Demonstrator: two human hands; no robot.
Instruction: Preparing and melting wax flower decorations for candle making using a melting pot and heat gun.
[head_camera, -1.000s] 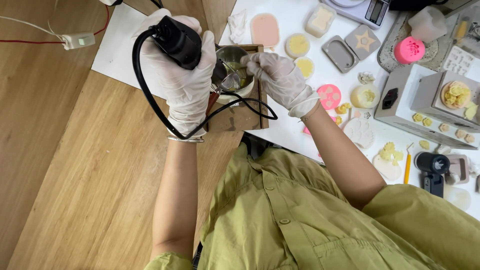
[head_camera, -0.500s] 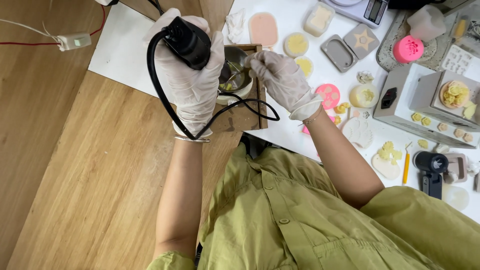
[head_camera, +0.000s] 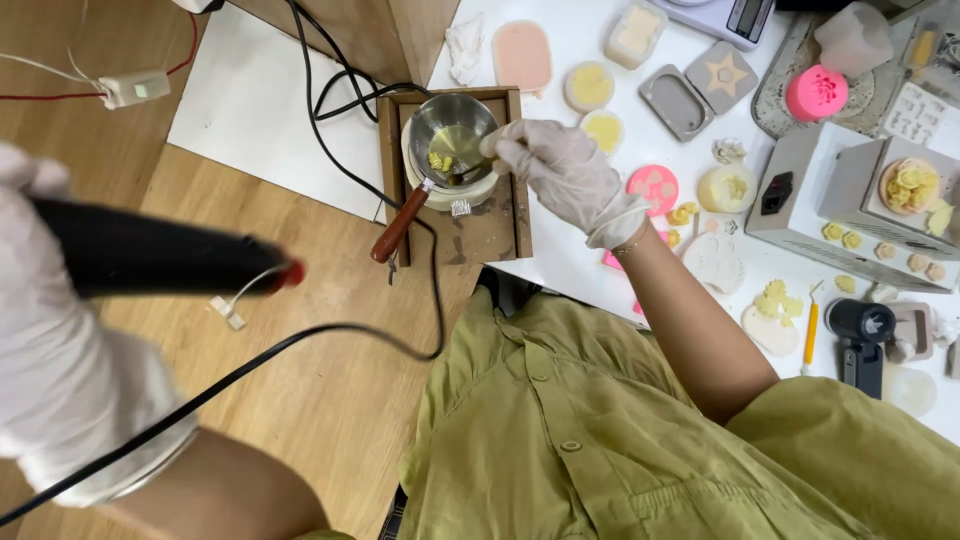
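My left hand (head_camera: 60, 400), in a white glove, grips a black corded heat tool (head_camera: 160, 262) held out at the left, close to the camera, its red tip pointing right. My right hand (head_camera: 565, 170), also gloved, is at the rim of a small metal pot (head_camera: 455, 135) with a wooden handle (head_camera: 400, 225); the fingers pinch something thin that reaches into the pot, and I cannot tell what it is. The pot holds yellow wax bits and sits on a small heater in a wooden box (head_camera: 500, 225).
A white table (head_camera: 580, 250) at the right carries several silicone moulds, yellow wax shapes, a pink round mould (head_camera: 817, 92), a grey machine (head_camera: 860, 200) and a scale. A black cord (head_camera: 330, 110) loops over the wooden floor. A white board (head_camera: 250, 120) lies at the left.
My left hand has swung the heat tool away from above the pot, down and to the left, nearer the camera. My right hand stays at the pot's rim.
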